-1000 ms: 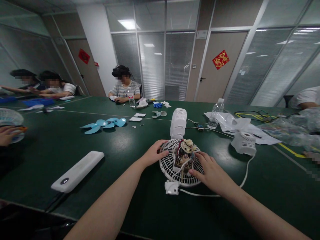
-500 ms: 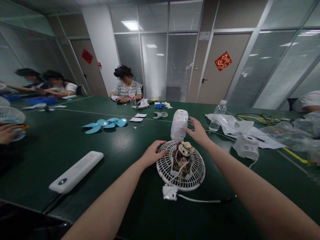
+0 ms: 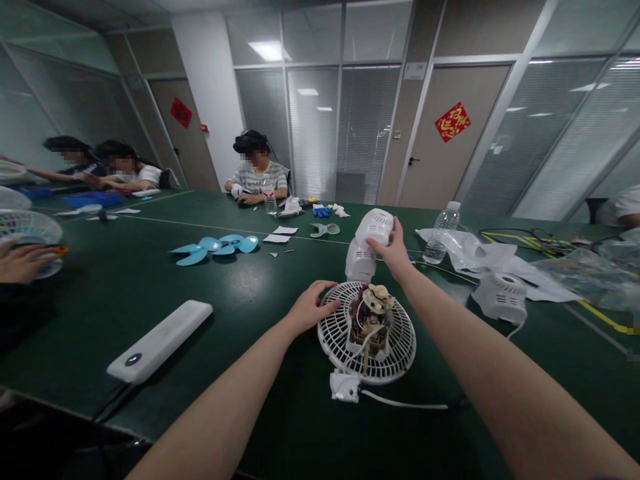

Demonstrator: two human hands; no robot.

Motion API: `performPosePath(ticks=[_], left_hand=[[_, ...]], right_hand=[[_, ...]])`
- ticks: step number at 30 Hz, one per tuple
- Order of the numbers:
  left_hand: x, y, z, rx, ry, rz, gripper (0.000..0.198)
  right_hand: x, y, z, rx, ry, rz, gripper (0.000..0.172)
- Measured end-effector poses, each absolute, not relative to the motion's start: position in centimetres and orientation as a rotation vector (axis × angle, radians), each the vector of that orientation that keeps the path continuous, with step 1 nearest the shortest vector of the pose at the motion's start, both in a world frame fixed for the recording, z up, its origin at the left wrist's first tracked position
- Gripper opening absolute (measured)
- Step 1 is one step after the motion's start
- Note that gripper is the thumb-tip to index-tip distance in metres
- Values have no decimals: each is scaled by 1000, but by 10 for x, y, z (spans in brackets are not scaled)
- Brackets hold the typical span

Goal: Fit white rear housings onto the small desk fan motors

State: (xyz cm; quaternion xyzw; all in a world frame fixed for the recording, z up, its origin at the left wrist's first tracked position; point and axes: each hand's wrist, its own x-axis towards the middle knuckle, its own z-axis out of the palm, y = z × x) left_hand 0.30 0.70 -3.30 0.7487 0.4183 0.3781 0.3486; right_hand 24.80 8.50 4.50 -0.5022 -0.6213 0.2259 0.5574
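Note:
My right hand (image 3: 395, 250) grips a vented white plastic fan motor cover (image 3: 376, 227), tilted above a second white cover (image 3: 360, 259) that stands on the table. Whether the two covers touch is unclear. My left hand (image 3: 313, 308) holds the left rim of a round white fan grille (image 3: 336, 339), thumb on top of the bars. An exposed fan motor (image 3: 373, 320) with wires and a cream-coloured part on top sits in the middle of the grille. At the grille's near edge lies a small white plastic piece (image 3: 345, 387), with a white cable beside it.
Blue fan blades (image 3: 215, 247) lie left of centre, beyond a white power bank (image 3: 160, 341). On the right are a water bottle (image 3: 441, 233), a plastic bag (image 3: 480, 257) and another white cover (image 3: 500, 297). Co-workers sit across and to the left; one person's hand (image 3: 20, 263) shows at far left.
My right hand has closed on a white cover and raised it, tilting it to the right, which uncovers another cover beneath. My left hand stays at the grille. The view has shifted slightly.

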Motion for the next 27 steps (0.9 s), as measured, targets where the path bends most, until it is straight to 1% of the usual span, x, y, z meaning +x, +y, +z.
performPosePath(ticks=[2,4,8,10,13,15,17,20,23,27], left_hand=[[4,7,-33,1924,1077,987,49],[4,8,-34,1919,1075,990,49],[5,8,-34,1975,1080,980,48],[5,7,-32,2018,1113,943,49],[3,1,-24,2078,1234,857,55],[3,-5,-17,2144,1343,823,58],[3,-11,-11,2224,1402,851,56],[7,-19,-5,2317,1367,922,55],[14,-26,-3,2373,1159,951,66],[24,-36,-3,2347,836,945,92]], right_hand=[[252,72,52,-1143,-1417,525,104],[255,51,57,-1087,-1357,512,99],[257,-19,60,-1004,-1333,523,89],[254,-55,56,-1016,-1389,578,93],[247,-93,44,-1080,-1484,616,102],[241,-103,35,-1128,-1512,613,102],[236,-105,25,-1173,-1522,616,102],[231,-105,13,-1231,-1538,591,104],[228,-107,5,-1294,-1559,551,106],[225,-111,-1,-1364,-1632,435,110]])
